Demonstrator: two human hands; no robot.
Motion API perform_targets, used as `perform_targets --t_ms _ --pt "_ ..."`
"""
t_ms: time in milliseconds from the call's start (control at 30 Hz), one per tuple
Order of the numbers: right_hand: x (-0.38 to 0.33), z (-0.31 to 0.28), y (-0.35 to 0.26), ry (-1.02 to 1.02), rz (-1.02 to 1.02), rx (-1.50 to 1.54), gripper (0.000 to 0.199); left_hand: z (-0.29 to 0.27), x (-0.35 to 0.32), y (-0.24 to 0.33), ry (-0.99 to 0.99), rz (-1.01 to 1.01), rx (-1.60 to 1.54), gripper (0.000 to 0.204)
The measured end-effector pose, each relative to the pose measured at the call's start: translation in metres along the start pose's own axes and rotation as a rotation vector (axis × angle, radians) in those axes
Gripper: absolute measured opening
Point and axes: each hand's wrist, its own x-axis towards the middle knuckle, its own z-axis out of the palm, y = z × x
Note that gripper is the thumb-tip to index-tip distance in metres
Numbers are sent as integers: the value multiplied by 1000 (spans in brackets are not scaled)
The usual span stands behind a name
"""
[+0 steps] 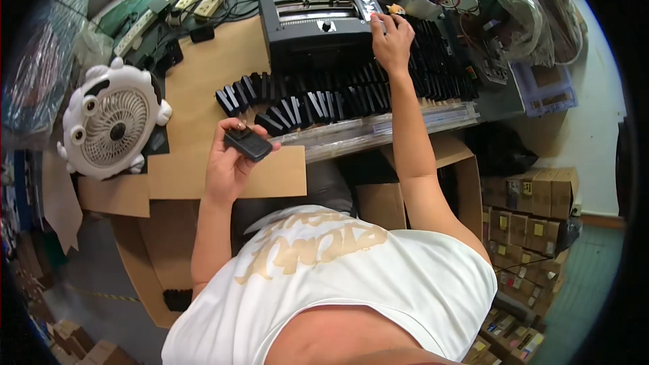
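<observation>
The single wide view looks down from the person's head, facing forward over the table (501,98). It sits close above the white shirt (419,290), farther from the left hand (226,167) and right hand (392,46).

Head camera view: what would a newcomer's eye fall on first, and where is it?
Probably the white, round-eyed fan at the left stands out first. Next come the rows of small black pieces, just in front of the black machine at the top centre. Left of the middle, the left hand holds a black plastic piece, while the right hand is at the machine's control panel.
</observation>
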Motion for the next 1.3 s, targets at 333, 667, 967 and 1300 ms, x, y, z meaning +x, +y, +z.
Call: perform_targets --t_ms 333,667,967,1300 --pt "-46 -39 -83 -286 1011 997 22 1 -15 -22 -73 -20 -244 29" --pt "-66 -29 -111 -541 887 1392 5 12 -11 -21 10 -132 -192 44" --pt "-118 -83 -184 -746 -235 969 12 1 -10 -19 -69 -144 -301 67" --pt "-114 -86 -183 -902 -156 979 10 1 -8 -25 -168 -106 -210 76"
